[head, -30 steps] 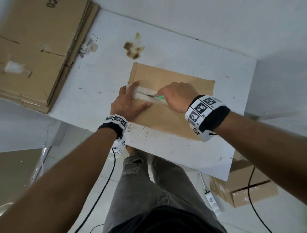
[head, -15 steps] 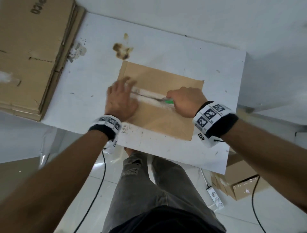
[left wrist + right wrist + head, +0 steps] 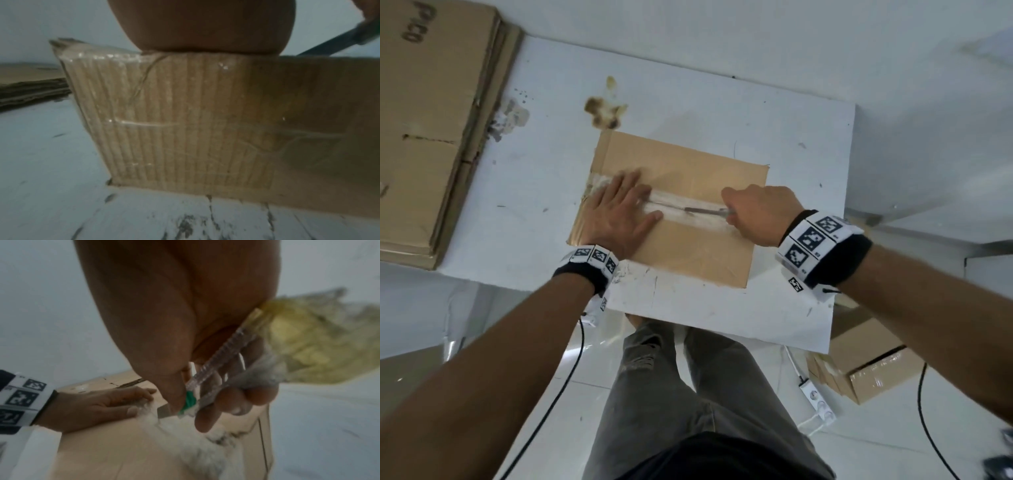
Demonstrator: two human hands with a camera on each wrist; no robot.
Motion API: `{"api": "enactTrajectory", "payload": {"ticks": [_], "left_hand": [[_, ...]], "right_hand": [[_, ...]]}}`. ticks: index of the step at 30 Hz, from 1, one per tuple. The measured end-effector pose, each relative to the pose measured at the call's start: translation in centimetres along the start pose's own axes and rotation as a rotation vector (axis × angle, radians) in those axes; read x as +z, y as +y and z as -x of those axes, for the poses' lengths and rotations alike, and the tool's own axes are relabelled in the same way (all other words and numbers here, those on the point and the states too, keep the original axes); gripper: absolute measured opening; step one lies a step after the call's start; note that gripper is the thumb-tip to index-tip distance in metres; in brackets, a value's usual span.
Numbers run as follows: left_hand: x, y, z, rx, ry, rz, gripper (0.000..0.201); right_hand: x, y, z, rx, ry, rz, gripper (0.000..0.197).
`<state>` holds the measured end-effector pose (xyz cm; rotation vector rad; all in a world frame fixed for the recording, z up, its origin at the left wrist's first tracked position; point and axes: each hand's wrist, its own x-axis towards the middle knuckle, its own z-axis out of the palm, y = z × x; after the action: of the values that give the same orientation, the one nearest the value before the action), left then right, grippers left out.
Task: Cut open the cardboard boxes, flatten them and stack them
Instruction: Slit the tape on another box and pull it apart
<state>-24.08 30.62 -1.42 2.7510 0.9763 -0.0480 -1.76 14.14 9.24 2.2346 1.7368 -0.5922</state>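
A brown cardboard box (image 3: 688, 246) sits on the white table (image 3: 558, 144), with a whitish tape seam (image 3: 698, 219) running across its top. My left hand (image 3: 619, 214) lies flat on the box's left end, fingers straight, pressing it down. My right hand (image 3: 760, 214) grips a box cutter (image 3: 705, 210) with a clear handle and green slider (image 3: 190, 400); its blade lies along the seam, pointing left. In the left wrist view the box's taped side (image 3: 195, 123) fills the frame under my palm (image 3: 205, 24), and the blade (image 3: 333, 43) shows at the upper right.
A stack of flattened cardboard (image 3: 424, 130) lies at the table's far left. A brown stain (image 3: 604, 111) marks the table behind the box. On the floor at the right stand more taped boxes (image 3: 873, 366) and a white power strip (image 3: 816, 401). Cables hang from both wrists.
My right hand has drawn the cutter rightward along the seam, baring more blade and cut tape. My left hand has slid to the box's left end and flattened.
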Motion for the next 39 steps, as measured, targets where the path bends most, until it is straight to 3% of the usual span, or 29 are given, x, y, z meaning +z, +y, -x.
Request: {"api": "enactTrajectory", "payload": {"ticks": [4, 8, 12, 16, 27, 33, 37, 39], "left_hand": [[-0.6, 2.5, -0.2, -0.047, 0.018, 0.003, 0.051], [0.1, 6.6, 1.3, 0.131, 0.002, 0.122, 0.054], [1.1, 5.9, 1.5, 0.101, 0.014, 0.118, 0.064], [0.8, 6.4, 1.2, 0.095, 0.013, 0.093, 0.073], [0.9, 5.5, 1.0, 0.109, 0.047, 0.103, 0.068], [-0.1, 3.0, -0.1, 0.099, 0.025, 0.070, 0.070], [-0.1, 6.6, -0.6, 0.000, 0.068, 0.122, 0.071], [0.8, 8.5, -0.2, 0.109, 0.048, 0.161, 0.065]], "right_hand": [[1.8, -0.7, 0.0, 0.039, 0.001, -0.105, 0.012], [2.0, -1.2, 0.2, 0.007, 0.041, -0.173, 0.017], [0.0, 2.3, 1.4, 0.067, -0.019, -0.072, 0.006], [0.5, 1.7, 1.3, 0.056, -0.063, -0.090, 0.009], [0.8, 0.9, 0.7, 0.031, -0.020, -0.142, 0.026], [0.7, 2.9, 1.8, 0.107, -0.003, -0.114, 0.017], [2.3, 1.6, 1.3, 0.088, 0.055, -0.158, 0.022], [1.9, 2.6, 1.7, 0.107, 0.043, -0.183, 0.021]]}}
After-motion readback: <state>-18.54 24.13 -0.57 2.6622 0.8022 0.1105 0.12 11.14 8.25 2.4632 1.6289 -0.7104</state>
